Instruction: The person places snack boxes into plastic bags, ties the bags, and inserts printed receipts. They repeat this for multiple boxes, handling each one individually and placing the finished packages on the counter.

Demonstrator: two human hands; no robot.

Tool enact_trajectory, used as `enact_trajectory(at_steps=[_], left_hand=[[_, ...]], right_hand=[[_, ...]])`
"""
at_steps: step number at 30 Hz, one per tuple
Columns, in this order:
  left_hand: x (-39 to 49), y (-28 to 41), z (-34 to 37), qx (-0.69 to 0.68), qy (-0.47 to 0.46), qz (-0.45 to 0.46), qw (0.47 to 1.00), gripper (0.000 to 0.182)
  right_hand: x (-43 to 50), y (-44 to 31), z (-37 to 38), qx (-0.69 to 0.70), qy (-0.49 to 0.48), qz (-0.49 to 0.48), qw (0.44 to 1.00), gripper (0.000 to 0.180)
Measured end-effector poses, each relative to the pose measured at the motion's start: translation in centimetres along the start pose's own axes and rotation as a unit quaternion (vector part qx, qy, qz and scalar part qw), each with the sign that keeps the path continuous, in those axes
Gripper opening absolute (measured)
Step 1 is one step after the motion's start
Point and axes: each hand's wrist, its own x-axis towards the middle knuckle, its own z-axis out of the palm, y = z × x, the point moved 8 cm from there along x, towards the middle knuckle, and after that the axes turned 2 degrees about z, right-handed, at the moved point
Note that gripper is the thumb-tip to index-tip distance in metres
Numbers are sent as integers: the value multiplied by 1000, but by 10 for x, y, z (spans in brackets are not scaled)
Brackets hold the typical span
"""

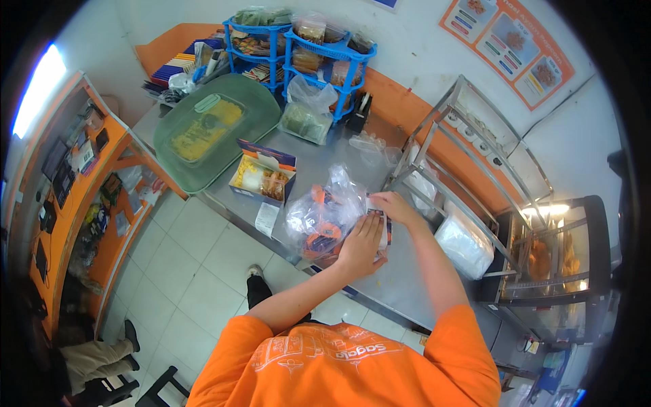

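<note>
My left hand (pixel 362 245) lies with its fingers flat on the side of a printed cardboard box, its thumb at the near edge. Beyond it, my right hand (pixel 394 206) touches the box's far corner, fingers bent. A clear plastic bag (pixel 325 216) with orange and dark blue printed packs inside rests against the box. To the left, an open food box (pixel 262 178) holds white rice, yellow pieces and browned fried food. A paper slip (pixel 266 219) bearing writing lies at the counter's edge.
A large green translucent lid (pixel 213 84) covers yellow food at the upper left. Blue plastic racks (pixel 325 50) hold bagged goods behind. At the right stand a metal frame (pixel 432 127), a stack of clear plastic bags (pixel 464 241) and a lit glass food warmer (pixel 552 259). A seated person's legs (pixel 96 356) show lower left.
</note>
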Motion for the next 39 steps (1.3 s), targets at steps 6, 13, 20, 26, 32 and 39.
enact_trajectory(at_steps=[6, 13, 20, 26, 32, 39], left_hand=[[5, 3, -18, -28, 40, 2, 999, 73], [-71, -3, -92, -282, 92, 40, 954, 49], [-260, -87, -82, -237, 135, -283, 920, 33], [-488, -127, -24, -239, 217, -610, 724, 30], [-685, -126, 17, -149, 147, -809, 549, 34], [-812, -209, -6, -134, 199, -867, 437, 34]], right_hand=[[14, 6, -2, 91, -123, 26, 988, 46], [-49, -109, -14, -145, 134, -219, 956, 52], [-47, -112, 11, -163, 322, -252, 898, 32], [-54, -122, -10, 38, 206, -22, 978, 29], [-17, -318, -77, 230, 104, -175, 952, 34], [61, -592, -62, 365, 52, -237, 899, 36]])
